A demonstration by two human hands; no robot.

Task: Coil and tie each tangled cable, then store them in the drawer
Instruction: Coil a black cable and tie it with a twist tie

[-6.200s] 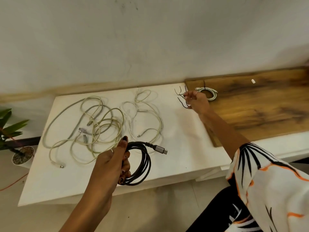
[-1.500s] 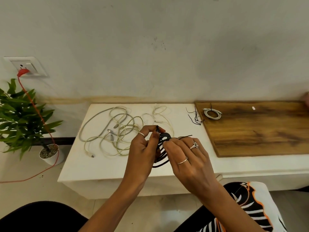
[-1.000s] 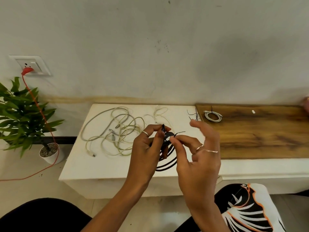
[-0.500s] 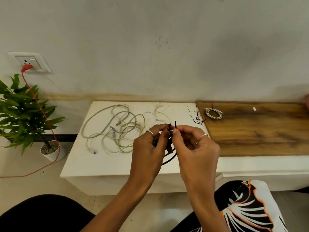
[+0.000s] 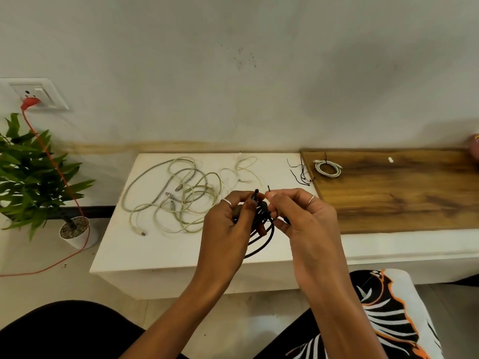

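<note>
A coiled black cable [image 5: 263, 235] hangs between my hands above the white table's [image 5: 166, 251] front edge. My left hand [image 5: 228, 224] grips the coil and pinches one end of a thin black tie [image 5: 256, 192]. My right hand [image 5: 300, 216] pinches the tie's other end, which sticks up between thumb and finger. Tangled off-white cables [image 5: 181, 195] lie on the table's left half, with a thinner white cable [image 5: 245, 168] behind. A coiled, tied white cable [image 5: 328, 169] rests on the wooden board [image 5: 399, 193].
Loose black ties [image 5: 300, 172] lie by the wooden board's left edge. A small white piece [image 5: 390, 159] sits on the board. A potted plant [image 5: 33, 177] stands on the floor at left, beside an orange cord [image 5: 51, 161] plugged into a wall socket [image 5: 36, 94].
My right hand fetched a tie from the back of the table, then both hands came together over the black coil. The tie's ends now stick up between my fingertips.
</note>
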